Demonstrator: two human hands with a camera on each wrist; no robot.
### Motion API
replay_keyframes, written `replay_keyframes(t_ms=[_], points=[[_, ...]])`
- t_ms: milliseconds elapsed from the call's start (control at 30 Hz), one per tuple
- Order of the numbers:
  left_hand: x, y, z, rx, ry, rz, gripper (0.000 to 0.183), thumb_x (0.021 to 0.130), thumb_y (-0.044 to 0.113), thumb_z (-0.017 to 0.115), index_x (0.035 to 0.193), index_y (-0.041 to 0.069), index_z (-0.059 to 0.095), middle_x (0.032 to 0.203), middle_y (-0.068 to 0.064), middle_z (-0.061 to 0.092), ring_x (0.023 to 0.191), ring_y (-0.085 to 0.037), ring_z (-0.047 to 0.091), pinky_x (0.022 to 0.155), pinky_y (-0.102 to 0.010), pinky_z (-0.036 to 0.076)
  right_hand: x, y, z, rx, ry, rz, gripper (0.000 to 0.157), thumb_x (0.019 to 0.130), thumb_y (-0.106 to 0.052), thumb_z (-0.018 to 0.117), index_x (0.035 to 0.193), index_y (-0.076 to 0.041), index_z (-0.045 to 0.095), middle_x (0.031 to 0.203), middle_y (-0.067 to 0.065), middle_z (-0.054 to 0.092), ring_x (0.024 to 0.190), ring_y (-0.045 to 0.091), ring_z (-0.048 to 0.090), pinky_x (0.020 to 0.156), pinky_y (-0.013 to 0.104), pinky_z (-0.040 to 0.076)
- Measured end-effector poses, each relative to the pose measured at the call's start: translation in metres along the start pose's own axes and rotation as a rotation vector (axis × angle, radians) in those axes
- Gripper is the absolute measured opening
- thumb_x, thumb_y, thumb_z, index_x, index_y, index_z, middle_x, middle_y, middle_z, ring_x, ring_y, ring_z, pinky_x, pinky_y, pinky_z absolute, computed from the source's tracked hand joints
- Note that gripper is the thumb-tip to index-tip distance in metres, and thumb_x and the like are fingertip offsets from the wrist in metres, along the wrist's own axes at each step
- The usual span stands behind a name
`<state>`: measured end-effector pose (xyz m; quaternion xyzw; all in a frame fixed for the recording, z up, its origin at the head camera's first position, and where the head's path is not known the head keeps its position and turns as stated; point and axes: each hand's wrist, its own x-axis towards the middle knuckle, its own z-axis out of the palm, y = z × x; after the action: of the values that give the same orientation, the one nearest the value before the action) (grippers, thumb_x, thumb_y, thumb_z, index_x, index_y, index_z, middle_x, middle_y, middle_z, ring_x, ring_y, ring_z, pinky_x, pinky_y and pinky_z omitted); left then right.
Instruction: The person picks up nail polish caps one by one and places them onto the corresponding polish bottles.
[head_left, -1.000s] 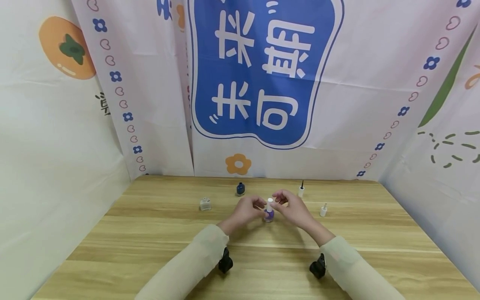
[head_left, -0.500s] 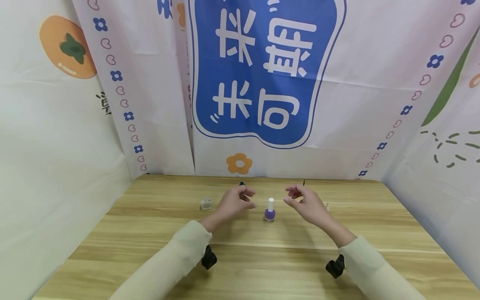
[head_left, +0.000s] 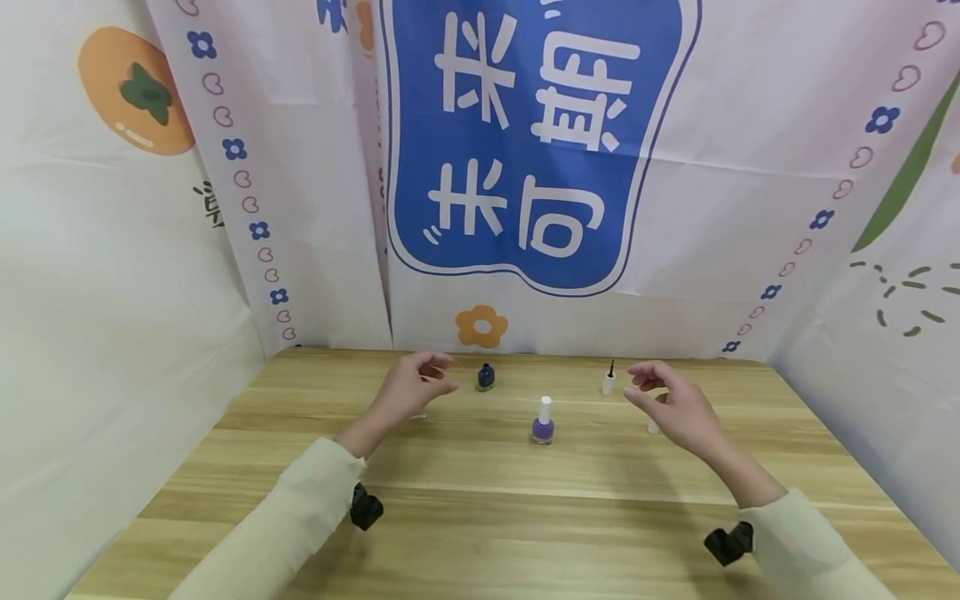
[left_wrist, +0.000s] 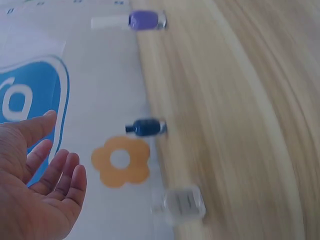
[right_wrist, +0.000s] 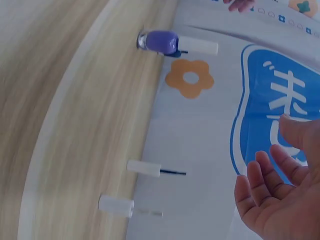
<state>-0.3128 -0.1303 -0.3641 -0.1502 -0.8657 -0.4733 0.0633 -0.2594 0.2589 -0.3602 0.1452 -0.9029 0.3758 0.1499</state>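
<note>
A purple nail polish bottle (head_left: pixel 543 430) with a white cap stands upright mid-table, with neither hand touching it. To its left, my left hand (head_left: pixel 408 387) hovers with loosely bent fingers and holds nothing. In the head view it mostly covers a clear bottle, whose glass (left_wrist: pixel 184 205) shows in the left wrist view. My right hand (head_left: pixel 675 408) hangs in the air at the right, its fingers relaxed around nothing. Near it a white cap (head_left: pixel 608 383) stands with its dark brush pointing up. A second white brush cap (right_wrist: pixel 116 205) is partly hidden behind that hand in the head view.
An uncapped dark blue polish bottle (head_left: pixel 486 377) stands near the back edge of the wooden table (head_left: pixel 480 533). A printed cloth (head_left: pixel 330 250) hangs directly behind the table, with cloth walls on both sides.
Both hands have let go of the purple nail polish bottle and moved apart, the left hand leftward and the right hand rightward. The bottle stays standing in place.
</note>
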Motion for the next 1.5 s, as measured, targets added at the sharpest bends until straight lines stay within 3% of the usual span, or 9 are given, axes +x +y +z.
replay_keyframes(t_ms=[333,600,867,1100,1500], points=[[-0.007,-0.029,-0.027,0.046,0.063,-0.007,0.040,0.086,0.017,0.076,0.121,0.005,0.063,0.118,-0.011,0.063,0.107,-0.031,0.058,0.088,-0.043,0.050,-0.009,0.024,-0.027,-0.058,0.040,0.064,0.041,0.098,-0.030,0.060,0.124,0.002,0.055,0.107,0.013,0.060,0.097,0.025,0.054,0.072,0.025,0.048],[-0.011,-0.057,-0.035,0.058,0.014,-0.053,0.052,0.084,0.021,0.078,0.129,0.005,0.057,0.128,-0.014,0.057,0.112,-0.035,0.054,0.089,-0.047,0.049,-0.012,0.051,-0.028,-0.060,0.032,0.131,0.043,0.097,-0.025,0.062,0.124,0.007,0.054,0.107,0.017,0.059,0.097,0.030,0.056,0.066,0.024,0.048],[-0.012,-0.074,-0.034,0.077,-0.051,-0.109,0.059,0.083,0.020,0.079,0.133,0.003,0.053,0.132,-0.020,0.052,0.115,-0.037,0.051,0.088,-0.047,0.049,-0.011,0.072,-0.022,-0.008,-0.063,0.217,0.053,0.094,-0.028,0.067,0.128,0.010,0.050,0.112,0.021,0.057,0.101,0.033,0.056,0.074,0.031,0.051],[-0.011,-0.084,-0.029,0.042,-0.076,-0.114,0.062,0.080,0.014,0.081,0.131,-0.005,0.051,0.129,-0.027,0.051,0.111,-0.040,0.053,0.092,-0.048,0.047,-0.010,0.086,-0.014,0.024,-0.119,0.225,0.054,0.090,-0.020,0.071,0.125,0.014,0.048,0.110,0.026,0.058,0.099,0.035,0.058,0.083,0.043,0.051],[-0.006,-0.100,-0.011,0.040,-0.049,-0.128,0.047,0.079,0.004,0.079,0.120,-0.005,0.057,0.111,-0.017,0.061,0.098,-0.030,0.060,0.084,-0.040,0.052,-0.005,0.095,-0.004,0.050,-0.210,0.250,0.053,0.085,-0.014,0.075,0.122,0.015,0.051,0.106,0.021,0.059,0.096,0.033,0.059,0.085,0.044,0.050]])
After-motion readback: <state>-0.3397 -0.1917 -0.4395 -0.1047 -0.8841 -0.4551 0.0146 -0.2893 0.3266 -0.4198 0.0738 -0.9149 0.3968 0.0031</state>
